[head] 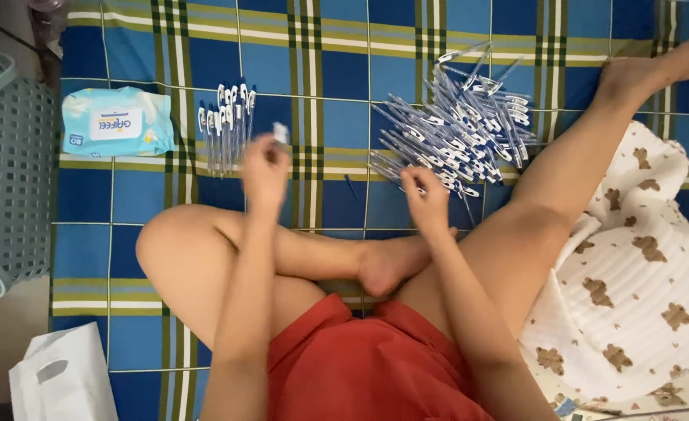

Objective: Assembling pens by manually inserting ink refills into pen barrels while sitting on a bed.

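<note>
A: On the blue plaid mat (pixel 344 78), item one?

B: Loose heap of blue-and-white pens (pixel 457 129), upper right, tips pointing many ways. The right hand (pixel 426 199) rests at the heap's near edge, fingers curled down among the pens; whether it grips one I cannot tell.

A: Item two?

B: Small tidy row of pens (pixel 226 125), laid parallel, left of centre. The left hand (pixel 265 165) is raised just beside it, fingers pinching a small pale piece (pixel 280 132), blurred.

A: Containers?

B: Grey plastic basket (pixel 5 171) at the left edge, contents not visible. Pale blue pack of wet wipes (pixel 116 121), closed, lying flat just beside the row. White plastic bag (pixel 63 378), lower left, contents hidden.

A: Other entries?

B: White cloth with brown bear print (pixel 641 288), right side, touching the person's leg.
</note>
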